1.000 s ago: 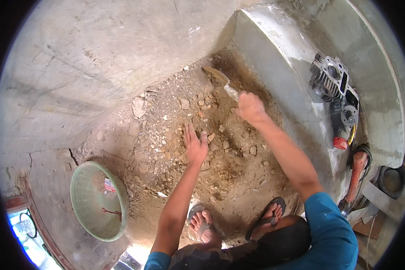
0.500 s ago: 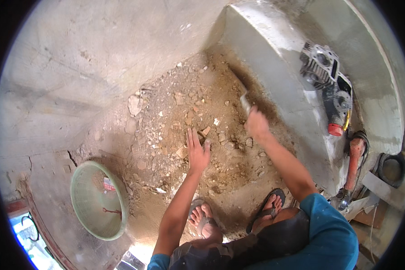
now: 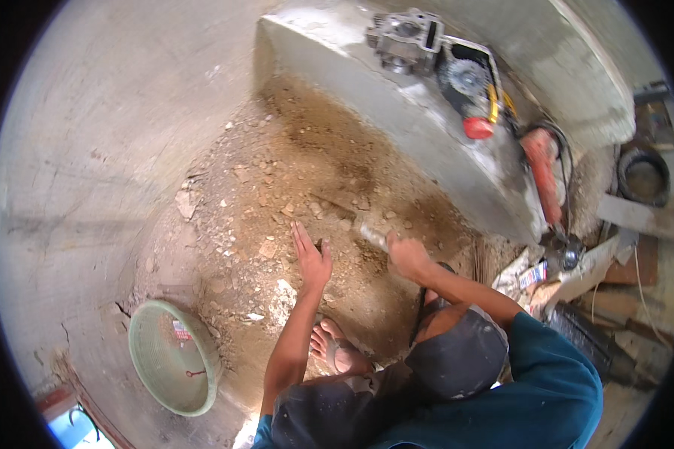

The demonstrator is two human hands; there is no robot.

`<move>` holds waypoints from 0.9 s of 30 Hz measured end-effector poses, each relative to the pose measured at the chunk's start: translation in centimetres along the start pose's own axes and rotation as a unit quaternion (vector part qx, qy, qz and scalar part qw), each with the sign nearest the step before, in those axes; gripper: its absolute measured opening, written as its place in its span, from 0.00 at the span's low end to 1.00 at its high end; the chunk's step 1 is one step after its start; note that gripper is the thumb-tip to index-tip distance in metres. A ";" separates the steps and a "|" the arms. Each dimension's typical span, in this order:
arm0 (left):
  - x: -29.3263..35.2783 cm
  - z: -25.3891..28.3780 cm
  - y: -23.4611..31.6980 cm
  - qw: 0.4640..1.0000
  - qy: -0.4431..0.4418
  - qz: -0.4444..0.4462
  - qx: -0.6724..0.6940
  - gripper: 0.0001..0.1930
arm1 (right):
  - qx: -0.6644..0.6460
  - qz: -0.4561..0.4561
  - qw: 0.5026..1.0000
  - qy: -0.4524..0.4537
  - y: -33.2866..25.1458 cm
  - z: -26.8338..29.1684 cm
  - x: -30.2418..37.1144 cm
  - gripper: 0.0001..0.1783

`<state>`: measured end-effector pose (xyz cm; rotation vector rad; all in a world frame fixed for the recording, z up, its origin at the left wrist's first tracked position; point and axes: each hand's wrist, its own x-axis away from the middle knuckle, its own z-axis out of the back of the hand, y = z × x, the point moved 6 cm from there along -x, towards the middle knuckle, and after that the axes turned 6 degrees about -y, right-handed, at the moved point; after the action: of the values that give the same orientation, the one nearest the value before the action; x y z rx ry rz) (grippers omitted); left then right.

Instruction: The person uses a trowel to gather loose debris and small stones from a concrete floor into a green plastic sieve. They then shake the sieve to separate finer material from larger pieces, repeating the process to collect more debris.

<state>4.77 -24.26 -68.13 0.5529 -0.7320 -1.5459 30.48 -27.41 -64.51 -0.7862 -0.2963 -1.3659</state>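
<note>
the right hand [image 3: 410, 257] grips a trowel [image 3: 369, 234]; the left hand [image 3: 314, 263], fingers extended, is over rubble [image 3: 260, 209].

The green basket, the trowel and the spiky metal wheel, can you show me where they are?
Green basket [image 3: 151, 361]: head view, on its inner wall.
Trowel [image 3: 372, 236]: head view, on its pale handle.
Spiky metal wheel [image 3: 467, 76]: head view, on the middle of its toothed disc.

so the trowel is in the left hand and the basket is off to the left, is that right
Not quite: the head view shows the trowel in the right hand, not the left hand. The basket is off to the left.
</note>
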 end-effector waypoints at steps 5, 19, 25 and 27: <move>1.9 -1.7 0.5 0.995 -0.084 0.006 -0.054 0.45 | -0.040 -0.164 0.962 0.214 8.3 0.4 7.3 0.20; 2.1 -12.4 12.1 0.939 -0.242 -0.216 -0.113 0.43 | -0.009 -0.243 0.965 0.102 15.5 -1.7 22.7 0.25; 4.6 -15.1 12.5 0.911 -0.331 -0.185 -0.162 0.43 | -0.134 -0.141 0.869 0.455 15.3 1.9 25.7 0.24; 5.6 -15.5 13.1 0.918 -0.324 -0.184 -0.134 0.44 | -0.124 -0.116 0.854 0.492 15.5 1.1 24.3 0.24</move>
<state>24.35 -32.09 -68.73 -0.0573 -0.9199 -2.1820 50.61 -45.05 -53.86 -0.1667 0.6270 -1.8821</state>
